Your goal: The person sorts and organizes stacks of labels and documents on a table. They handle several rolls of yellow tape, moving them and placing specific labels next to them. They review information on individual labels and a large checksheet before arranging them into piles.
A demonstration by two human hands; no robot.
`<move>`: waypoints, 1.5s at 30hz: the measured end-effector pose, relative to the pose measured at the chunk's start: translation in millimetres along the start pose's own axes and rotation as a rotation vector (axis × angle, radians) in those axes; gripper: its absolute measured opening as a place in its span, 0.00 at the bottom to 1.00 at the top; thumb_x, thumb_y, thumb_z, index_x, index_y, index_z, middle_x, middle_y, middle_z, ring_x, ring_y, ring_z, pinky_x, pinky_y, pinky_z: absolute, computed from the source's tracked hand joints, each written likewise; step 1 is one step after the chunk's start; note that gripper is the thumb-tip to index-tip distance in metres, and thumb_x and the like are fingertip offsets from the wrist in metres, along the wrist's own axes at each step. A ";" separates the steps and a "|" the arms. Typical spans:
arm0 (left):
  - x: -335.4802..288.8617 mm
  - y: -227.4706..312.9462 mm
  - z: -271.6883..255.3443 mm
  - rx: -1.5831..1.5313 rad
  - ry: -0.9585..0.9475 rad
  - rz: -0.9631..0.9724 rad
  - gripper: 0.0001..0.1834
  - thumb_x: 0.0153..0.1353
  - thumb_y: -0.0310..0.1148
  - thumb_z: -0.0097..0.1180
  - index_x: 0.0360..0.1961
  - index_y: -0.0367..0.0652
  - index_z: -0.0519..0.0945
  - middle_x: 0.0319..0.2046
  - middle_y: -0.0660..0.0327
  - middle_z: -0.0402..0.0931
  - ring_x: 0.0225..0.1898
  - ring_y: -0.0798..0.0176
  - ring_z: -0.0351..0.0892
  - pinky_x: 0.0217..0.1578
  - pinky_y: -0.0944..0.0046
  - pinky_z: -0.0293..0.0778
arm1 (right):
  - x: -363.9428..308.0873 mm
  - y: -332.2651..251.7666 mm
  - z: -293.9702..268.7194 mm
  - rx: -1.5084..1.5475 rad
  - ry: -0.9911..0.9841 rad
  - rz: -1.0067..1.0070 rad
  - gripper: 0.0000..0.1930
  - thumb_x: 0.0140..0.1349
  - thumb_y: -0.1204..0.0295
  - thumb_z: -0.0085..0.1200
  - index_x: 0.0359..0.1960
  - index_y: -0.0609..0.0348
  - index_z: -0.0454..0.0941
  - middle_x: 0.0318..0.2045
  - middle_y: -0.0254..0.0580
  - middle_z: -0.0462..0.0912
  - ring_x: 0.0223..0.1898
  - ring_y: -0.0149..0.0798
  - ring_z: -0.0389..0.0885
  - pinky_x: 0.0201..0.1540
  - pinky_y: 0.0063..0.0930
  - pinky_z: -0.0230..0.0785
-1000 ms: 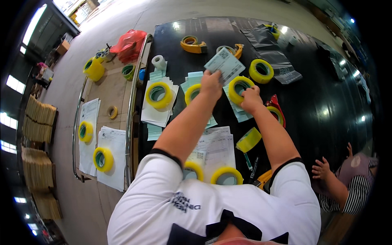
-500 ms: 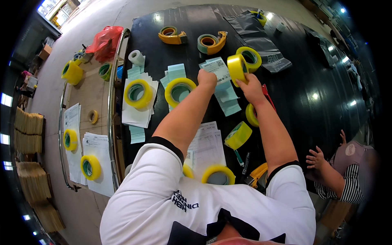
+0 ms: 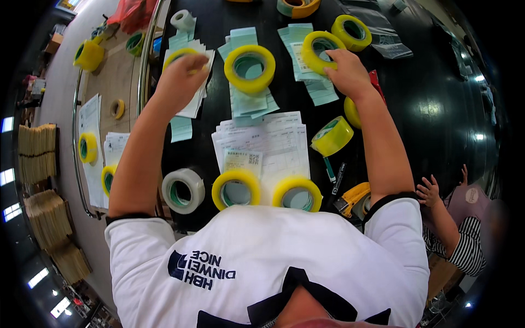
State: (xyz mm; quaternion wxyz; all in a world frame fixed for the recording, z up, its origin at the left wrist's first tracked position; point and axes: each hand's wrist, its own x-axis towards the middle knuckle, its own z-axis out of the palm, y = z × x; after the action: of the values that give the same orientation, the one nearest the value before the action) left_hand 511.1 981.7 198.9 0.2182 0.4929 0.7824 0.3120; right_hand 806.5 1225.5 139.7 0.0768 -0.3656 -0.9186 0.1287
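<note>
My right hand [image 3: 350, 72] grips the right rim of a yellow roll of packing tape [image 3: 308, 53], fingertips in its hole, on pale green label slips [image 3: 321, 93]. My left hand [image 3: 185, 76] is over another yellow tape roll [image 3: 174, 56] on a stack of white papers [image 3: 194, 106]; its fingers are a little bent and slightly blurred, with nothing visible in them. Most of that roll is hidden behind the hand. Between my hands, a third yellow tape roll [image 3: 267, 68] lies on more green slips [image 3: 244, 104].
Printed sheets [image 3: 287, 136] lie nearer me, with yellow rolls [image 3: 252, 188] and a clear roll [image 3: 199, 192] along the near edge. A black marker [image 3: 339, 176] and tape dispenser [image 3: 354, 197] sit at right. A metal-railed cart [image 3: 76, 142] stands left; a person's hand [image 3: 429, 191] shows right.
My left hand has gone left from the slips to the roll on the white papers. The roll in my right hand has gone from upright to lying on the slips. My view has shifted.
</note>
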 end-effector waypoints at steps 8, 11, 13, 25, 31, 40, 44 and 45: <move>-162.0 -40.4 31.7 -0.242 -0.209 -0.267 0.18 0.59 0.22 0.61 0.52 0.35 0.78 0.47 0.59 0.80 0.49 0.64 0.79 0.52 0.64 0.75 | -96.4 -101.5 -11.6 0.206 -0.356 -0.066 0.14 0.59 0.68 0.59 0.47 0.58 0.81 0.45 0.45 0.82 0.50 0.49 0.78 0.53 0.37 0.71; -188.2 -36.9 54.8 -0.188 -0.165 -0.246 0.19 0.59 0.22 0.62 0.53 0.35 0.77 0.48 0.56 0.78 0.51 0.62 0.78 0.52 0.65 0.74 | -114.5 -120.8 6.4 0.221 -0.419 -0.102 0.14 0.59 0.69 0.59 0.46 0.58 0.81 0.45 0.45 0.82 0.49 0.49 0.78 0.52 0.38 0.71; -199.7 -26.0 68.3 -0.125 -0.182 -0.246 0.27 0.55 0.29 0.67 0.56 0.36 0.74 0.50 0.55 0.76 0.50 0.59 0.77 0.47 0.62 0.75 | -119.1 -130.3 19.5 0.185 -0.481 -0.111 0.15 0.61 0.68 0.57 0.49 0.56 0.81 0.48 0.45 0.81 0.51 0.49 0.78 0.54 0.40 0.71; -230.6 -25.2 106.2 0.152 -0.109 -0.194 0.23 0.55 0.25 0.56 0.54 0.33 0.72 0.47 0.46 0.75 0.49 0.42 0.75 0.50 0.50 0.73 | -122.2 -168.3 73.6 0.227 -0.592 -0.001 0.17 0.53 0.65 0.66 0.44 0.56 0.83 0.45 0.45 0.80 0.47 0.48 0.79 0.50 0.37 0.72; -241.3 -26.3 105.3 0.088 -0.042 -0.155 0.22 0.57 0.24 0.55 0.54 0.33 0.72 0.49 0.44 0.75 0.50 0.41 0.74 0.51 0.50 0.72 | -121.3 -180.5 72.8 0.110 -0.642 -0.022 0.12 0.51 0.64 0.68 0.34 0.55 0.82 0.43 0.44 0.78 0.47 0.48 0.78 0.49 0.38 0.72; -297.6 -31.5 82.1 0.092 0.098 -0.140 0.25 0.55 0.21 0.58 0.56 0.33 0.72 0.52 0.45 0.73 0.51 0.42 0.76 0.51 0.55 0.74 | -145.5 -193.9 76.5 0.082 -0.534 -0.069 0.23 0.49 0.60 0.69 0.44 0.54 0.77 0.44 0.42 0.75 0.50 0.46 0.75 0.52 0.36 0.72; -309.0 -34.3 72.3 0.078 0.134 -0.158 0.25 0.54 0.20 0.59 0.56 0.33 0.72 0.52 0.45 0.74 0.50 0.43 0.77 0.50 0.56 0.75 | -148.9 -211.8 76.6 -0.065 -0.588 -0.101 0.27 0.48 0.60 0.70 0.47 0.56 0.75 0.48 0.42 0.72 0.53 0.47 0.72 0.53 0.38 0.71; -311.0 -35.4 71.4 0.070 0.138 -0.155 0.26 0.54 0.20 0.59 0.56 0.34 0.72 0.52 0.45 0.74 0.50 0.43 0.77 0.50 0.57 0.75 | -149.9 -214.3 77.4 -0.099 -0.603 -0.113 0.28 0.48 0.60 0.70 0.48 0.56 0.74 0.49 0.43 0.72 0.54 0.47 0.71 0.53 0.38 0.71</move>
State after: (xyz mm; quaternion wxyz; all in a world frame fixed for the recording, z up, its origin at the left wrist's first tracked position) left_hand 665.2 707.6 133.9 0.1700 0.4154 0.8418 0.2998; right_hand 756.7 958.0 121.4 -0.2099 -0.2626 -0.9240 0.1820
